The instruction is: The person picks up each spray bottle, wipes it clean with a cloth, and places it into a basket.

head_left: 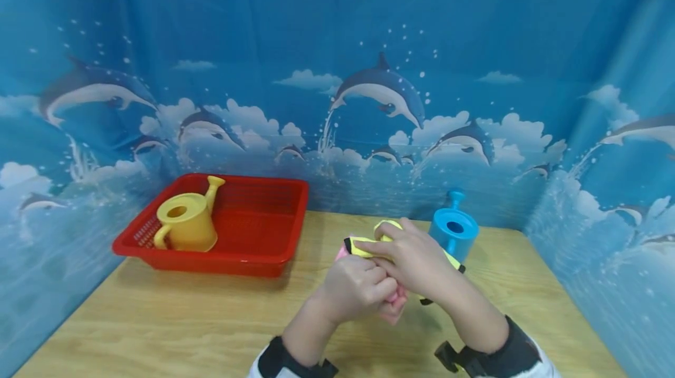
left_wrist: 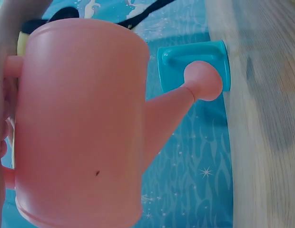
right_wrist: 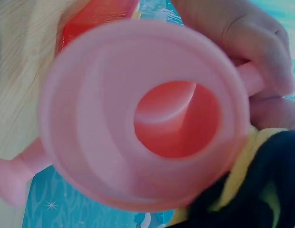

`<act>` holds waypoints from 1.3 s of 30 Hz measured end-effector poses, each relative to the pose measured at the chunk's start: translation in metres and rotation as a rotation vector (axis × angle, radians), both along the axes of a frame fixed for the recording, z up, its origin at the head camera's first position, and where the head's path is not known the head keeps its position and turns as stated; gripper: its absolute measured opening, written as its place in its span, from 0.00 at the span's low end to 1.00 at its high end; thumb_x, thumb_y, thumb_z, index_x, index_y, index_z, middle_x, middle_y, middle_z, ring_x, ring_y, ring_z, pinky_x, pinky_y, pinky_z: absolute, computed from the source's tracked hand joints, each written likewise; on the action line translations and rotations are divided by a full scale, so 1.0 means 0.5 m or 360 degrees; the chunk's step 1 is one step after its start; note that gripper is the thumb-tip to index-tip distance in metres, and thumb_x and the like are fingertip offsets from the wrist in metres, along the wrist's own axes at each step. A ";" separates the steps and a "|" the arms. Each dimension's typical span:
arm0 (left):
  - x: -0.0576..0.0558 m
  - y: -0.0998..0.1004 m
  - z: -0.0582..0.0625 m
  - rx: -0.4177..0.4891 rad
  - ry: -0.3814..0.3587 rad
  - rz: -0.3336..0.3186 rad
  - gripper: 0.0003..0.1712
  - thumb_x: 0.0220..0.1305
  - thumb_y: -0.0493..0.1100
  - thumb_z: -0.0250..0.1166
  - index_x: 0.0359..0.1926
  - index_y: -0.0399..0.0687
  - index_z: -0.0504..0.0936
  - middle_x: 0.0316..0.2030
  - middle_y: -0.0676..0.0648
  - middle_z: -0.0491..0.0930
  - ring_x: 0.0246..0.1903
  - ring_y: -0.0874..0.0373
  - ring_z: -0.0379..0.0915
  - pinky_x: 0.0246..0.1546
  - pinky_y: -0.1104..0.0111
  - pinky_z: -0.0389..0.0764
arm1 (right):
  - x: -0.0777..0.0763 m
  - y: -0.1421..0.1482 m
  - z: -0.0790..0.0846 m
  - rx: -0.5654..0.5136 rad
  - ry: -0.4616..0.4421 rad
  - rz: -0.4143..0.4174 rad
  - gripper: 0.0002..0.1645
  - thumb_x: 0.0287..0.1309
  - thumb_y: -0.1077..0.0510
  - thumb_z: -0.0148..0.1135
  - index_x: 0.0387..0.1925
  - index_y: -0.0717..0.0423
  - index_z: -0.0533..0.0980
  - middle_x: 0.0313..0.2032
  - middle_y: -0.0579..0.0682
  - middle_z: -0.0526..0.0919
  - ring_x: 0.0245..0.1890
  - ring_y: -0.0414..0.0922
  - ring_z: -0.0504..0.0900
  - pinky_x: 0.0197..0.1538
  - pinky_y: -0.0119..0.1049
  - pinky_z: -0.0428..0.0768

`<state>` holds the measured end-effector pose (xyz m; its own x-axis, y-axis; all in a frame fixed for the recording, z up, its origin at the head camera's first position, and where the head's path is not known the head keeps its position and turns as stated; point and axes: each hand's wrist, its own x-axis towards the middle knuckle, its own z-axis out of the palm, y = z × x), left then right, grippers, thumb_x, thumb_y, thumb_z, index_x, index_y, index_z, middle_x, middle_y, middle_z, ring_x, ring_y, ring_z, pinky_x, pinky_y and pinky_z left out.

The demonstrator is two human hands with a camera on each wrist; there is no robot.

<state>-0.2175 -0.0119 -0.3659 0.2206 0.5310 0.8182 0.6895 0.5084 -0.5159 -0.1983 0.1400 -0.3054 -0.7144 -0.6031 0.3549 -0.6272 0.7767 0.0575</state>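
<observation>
My left hand [head_left: 355,287] grips the handle of a pink watering can [left_wrist: 83,123], which is mostly covered by the hands in the head view. The right wrist view looks at the can's top, with its round opening and the spout [right_wrist: 31,164] at lower left. My right hand [head_left: 416,255] holds a yellow cloth with black edging [head_left: 361,247] against the can, its fingers spread over the cloth. In the right wrist view the cloth [right_wrist: 240,175] bunches beside the can's rim. How the right fingers lie beneath the cloth is hidden.
At the left a red basket [head_left: 253,264] contains a yellow watering can [head_left: 192,228]. A blue watering can [head_left: 454,234] stands behind my right hand. The wooden table [head_left: 200,319] ends at a dolphin-print curtain [head_left: 263,73]. Behind the pink spout is a turquoise object [left_wrist: 178,59], partly hidden.
</observation>
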 end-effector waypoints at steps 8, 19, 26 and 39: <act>-0.002 -0.001 -0.005 0.0036 -0.0049 -0.0123 0.19 0.59 0.50 0.55 0.12 0.59 0.67 0.11 0.62 0.65 0.13 0.71 0.61 0.16 0.82 0.58 | -0.021 -0.002 0.000 0.0009 -0.0054 0.0205 0.20 0.60 0.54 0.63 0.54 0.33 0.79 0.43 0.42 0.79 0.37 0.41 0.69 0.41 0.34 0.71; -0.014 -0.019 -0.004 0.0116 0.0031 -0.0086 0.20 0.61 0.49 0.54 0.12 0.57 0.67 0.13 0.61 0.69 0.11 0.69 0.59 0.14 0.79 0.62 | 0.031 0.044 0.007 0.0060 0.0061 0.0252 0.15 0.57 0.55 0.66 0.46 0.38 0.84 0.38 0.41 0.78 0.36 0.42 0.70 0.36 0.33 0.71; -0.011 -0.027 0.007 0.0079 0.0068 -0.0031 0.23 0.67 0.53 0.52 0.13 0.57 0.66 0.10 0.61 0.59 0.10 0.70 0.52 0.14 0.80 0.48 | 0.074 0.080 0.005 0.0025 0.0190 0.0172 0.19 0.51 0.51 0.71 0.47 0.33 0.83 0.36 0.38 0.78 0.33 0.39 0.65 0.32 0.28 0.64; 0.003 -0.013 0.033 0.0120 0.0275 -0.0102 0.23 0.67 0.50 0.52 0.13 0.58 0.63 0.11 0.63 0.62 0.11 0.72 0.56 0.14 0.82 0.54 | 0.045 0.045 0.020 0.0015 0.0213 0.0174 0.22 0.53 0.53 0.71 0.51 0.37 0.81 0.39 0.42 0.79 0.35 0.42 0.70 0.32 0.28 0.66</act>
